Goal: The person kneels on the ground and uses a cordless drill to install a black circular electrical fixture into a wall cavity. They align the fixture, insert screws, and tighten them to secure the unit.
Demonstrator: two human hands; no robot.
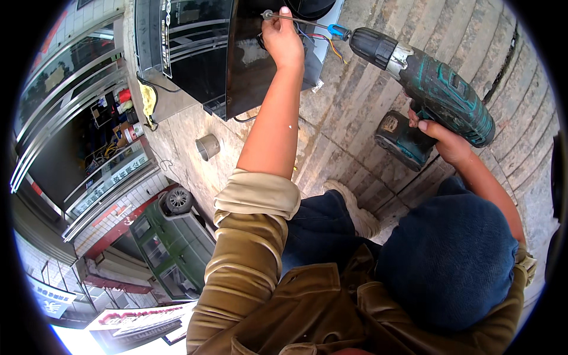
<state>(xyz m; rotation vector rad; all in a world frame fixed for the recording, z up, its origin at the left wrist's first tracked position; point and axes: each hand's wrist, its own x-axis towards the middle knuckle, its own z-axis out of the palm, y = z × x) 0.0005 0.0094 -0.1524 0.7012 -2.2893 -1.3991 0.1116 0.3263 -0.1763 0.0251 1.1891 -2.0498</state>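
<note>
My right hand [449,142] is wrapped round the handle of a black and teal cordless drill [452,97], which points left. A long thin driver bit [307,22] with a blue collar [338,31] runs from its chuck. My left hand [283,41] pinches the bit near its far end, thumb up. A small round metal piece [267,14] sits at the tip by my fingers; its exact kind is unclear. Behind my left hand stands a black glossy-panelled appliance [198,47], with loose coloured wires [331,44] beside it.
A small metal cup [207,147] lies on the paving left of my left forearm. A yellow item [148,100] and a black cable [163,86] are by the appliance. My knee [452,248] and shoe [355,210] are below the drill. A green vehicle [171,245] is parked at left.
</note>
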